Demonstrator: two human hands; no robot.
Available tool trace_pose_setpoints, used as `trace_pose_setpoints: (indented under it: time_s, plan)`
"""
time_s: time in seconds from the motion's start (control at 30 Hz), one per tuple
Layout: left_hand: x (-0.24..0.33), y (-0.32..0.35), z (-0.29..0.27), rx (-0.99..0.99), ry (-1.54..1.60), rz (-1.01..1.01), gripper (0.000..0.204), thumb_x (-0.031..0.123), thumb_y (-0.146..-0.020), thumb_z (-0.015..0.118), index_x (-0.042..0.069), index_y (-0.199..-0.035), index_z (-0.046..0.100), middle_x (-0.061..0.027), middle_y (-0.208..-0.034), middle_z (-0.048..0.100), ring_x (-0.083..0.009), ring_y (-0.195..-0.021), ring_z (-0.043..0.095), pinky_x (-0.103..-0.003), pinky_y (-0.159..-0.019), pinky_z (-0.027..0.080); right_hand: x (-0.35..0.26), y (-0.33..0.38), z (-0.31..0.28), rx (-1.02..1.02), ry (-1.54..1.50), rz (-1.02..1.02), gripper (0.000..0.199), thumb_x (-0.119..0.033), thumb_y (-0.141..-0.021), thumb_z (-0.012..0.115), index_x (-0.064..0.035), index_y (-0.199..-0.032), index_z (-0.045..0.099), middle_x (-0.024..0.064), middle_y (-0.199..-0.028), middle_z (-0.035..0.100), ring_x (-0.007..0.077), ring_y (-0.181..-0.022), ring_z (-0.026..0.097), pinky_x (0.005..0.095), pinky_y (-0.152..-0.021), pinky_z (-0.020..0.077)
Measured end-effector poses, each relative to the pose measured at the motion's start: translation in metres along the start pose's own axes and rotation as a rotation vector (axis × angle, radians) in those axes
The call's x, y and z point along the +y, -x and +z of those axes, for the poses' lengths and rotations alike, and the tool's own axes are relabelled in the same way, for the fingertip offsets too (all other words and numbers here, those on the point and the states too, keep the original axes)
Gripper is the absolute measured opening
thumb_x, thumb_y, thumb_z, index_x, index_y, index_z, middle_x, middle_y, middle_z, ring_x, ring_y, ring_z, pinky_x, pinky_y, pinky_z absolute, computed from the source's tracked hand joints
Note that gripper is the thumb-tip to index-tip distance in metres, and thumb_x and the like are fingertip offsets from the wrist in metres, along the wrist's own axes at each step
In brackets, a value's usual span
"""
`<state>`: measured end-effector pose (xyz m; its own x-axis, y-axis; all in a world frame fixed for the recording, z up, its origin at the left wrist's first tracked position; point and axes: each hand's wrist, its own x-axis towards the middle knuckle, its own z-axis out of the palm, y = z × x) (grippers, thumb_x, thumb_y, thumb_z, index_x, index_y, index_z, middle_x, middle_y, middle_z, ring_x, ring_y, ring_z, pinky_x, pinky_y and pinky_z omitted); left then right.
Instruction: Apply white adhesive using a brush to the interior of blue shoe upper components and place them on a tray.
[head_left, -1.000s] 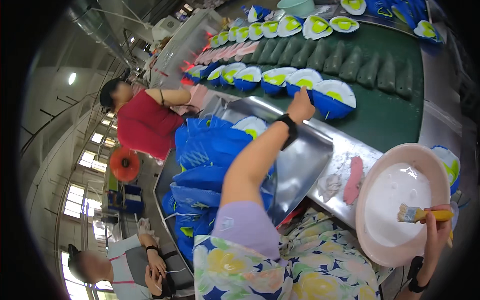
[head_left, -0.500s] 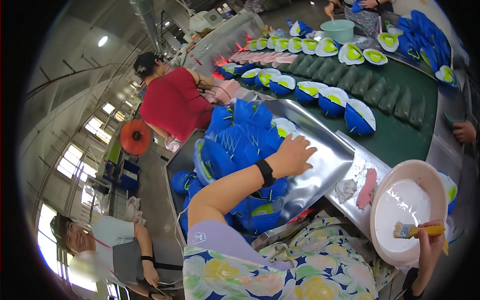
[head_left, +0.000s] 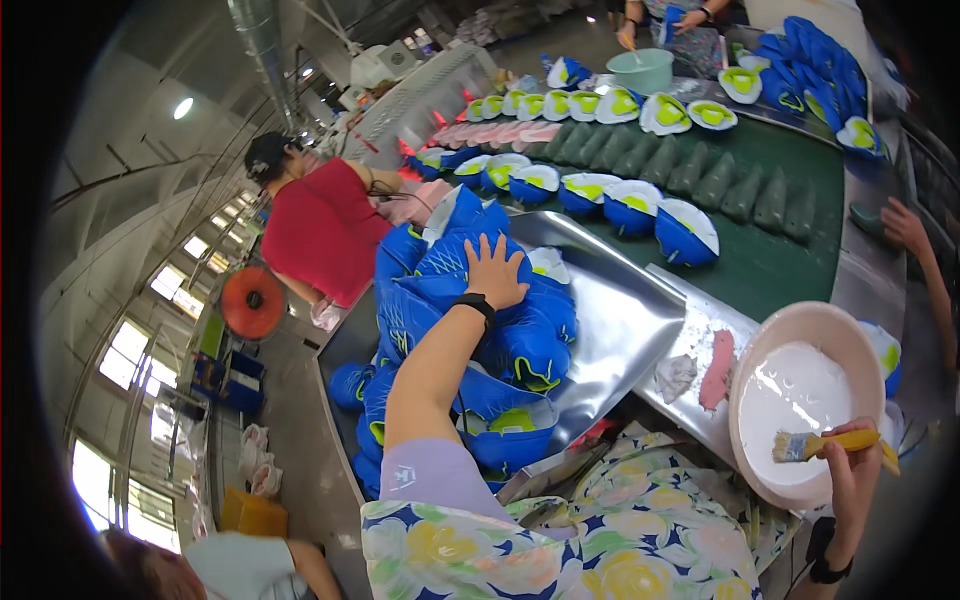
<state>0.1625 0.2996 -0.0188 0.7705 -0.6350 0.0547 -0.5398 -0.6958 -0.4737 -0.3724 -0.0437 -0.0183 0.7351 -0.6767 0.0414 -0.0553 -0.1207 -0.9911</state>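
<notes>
My left hand (head_left: 494,274) lies with fingers spread on top of a heap of blue shoe uppers (head_left: 415,315); nothing is gripped in it. The uppers have white and yellow-green linings and are piled in a metal tray (head_left: 610,330). At the lower right, my right hand (head_left: 850,472) is closed around the yellow handle of a paintbrush (head_left: 815,444). Its bristles hang over a pale pink basin (head_left: 741,400) containing white liquid (head_left: 800,385). Whether the bristles touch the liquid, I cannot tell.
A green conveyor belt (head_left: 790,270) carries rows of blue uppers (head_left: 688,232) and dark shoe lasts (head_left: 715,186). Beside the basin lie a pink strip (head_left: 717,370) and a crumpled white cloth (head_left: 676,377). Co-workers stand around, one in a red shirt (head_left: 325,235).
My left hand has moved left from the tray's bare side onto the heaped uppers. The right hand still holds the brush over the basin. A person at lower left has shifted mostly out of view.
</notes>
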Motion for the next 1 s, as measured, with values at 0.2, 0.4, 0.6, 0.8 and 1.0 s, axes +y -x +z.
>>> trace_pose_setpoints:
  time_s: [0.2, 0.4, 0.6, 0.8, 1.0]
  plan:
    - [0.055, -0.005, -0.029, -0.305, 0.750, 0.524, 0.075, 0.047, -0.077, 0.077, 0.008, -0.138, 0.056, -0.0189, -0.140, 0.056, -0.0374, -0.129, 0.053, -0.048, -0.109, 0.041, 0.020, 0.002, -0.017, 0.046, 0.028, 0.034, 0.018, -0.003, -0.091, 0.064, 0.0020, -0.107, 0.056, 0.0087, -0.101, 0.060, 0.0151, -0.092, 0.062, 0.0275, -0.083, 0.0508]
    - [0.112, 0.066, -0.075, -0.568, 0.179, 0.779, 0.051, 0.019, -0.077, 0.070, 0.012, -0.127, 0.064, -0.0199, -0.107, 0.071, -0.0383, -0.101, 0.068, -0.050, -0.084, 0.054, 0.011, -0.005, -0.001, -0.010, 0.025, 0.092, 0.016, -0.001, -0.089, 0.065, 0.0008, -0.104, 0.058, 0.0084, -0.101, 0.062, 0.0152, -0.095, 0.063, 0.0276, -0.086, 0.0504]
    - [0.114, -0.010, -0.115, -0.613, 1.260, 0.430, 0.040, 0.012, -0.088, 0.061, 0.011, -0.128, 0.062, -0.0010, -0.084, 0.063, -0.0114, -0.068, 0.063, -0.028, -0.057, 0.050, 0.001, -0.013, 0.002, 0.029, 0.120, 0.085, 0.019, -0.001, -0.086, 0.069, 0.0003, -0.102, 0.059, 0.0075, -0.093, 0.065, 0.0148, -0.090, 0.065, 0.0278, -0.083, 0.0509]
    - [0.142, 0.099, -0.076, -0.540, 0.083, 1.106, 0.075, 0.031, -0.071, 0.080, 0.014, -0.139, 0.056, -0.0129, -0.110, 0.065, -0.0342, -0.097, 0.064, -0.045, -0.078, 0.054, 0.006, -0.009, -0.001, 0.044, 0.165, 0.062, 0.019, -0.003, -0.083, 0.071, -0.0002, -0.099, 0.061, 0.0069, -0.090, 0.067, 0.0148, -0.086, 0.065, 0.0271, -0.082, 0.0499]
    - [0.098, 0.063, -0.102, -0.360, 0.427, 0.876, 0.059, 0.021, -0.068, 0.072, 0.011, -0.127, 0.065, -0.0154, -0.121, 0.058, -0.0373, -0.106, 0.060, -0.047, -0.085, 0.055, 0.019, -0.014, -0.005, 0.057, 0.081, 0.110, 0.020, 0.001, -0.084, 0.068, 0.0007, -0.100, 0.058, 0.0079, -0.089, 0.065, 0.0140, -0.081, 0.066, 0.0265, -0.077, 0.0537]
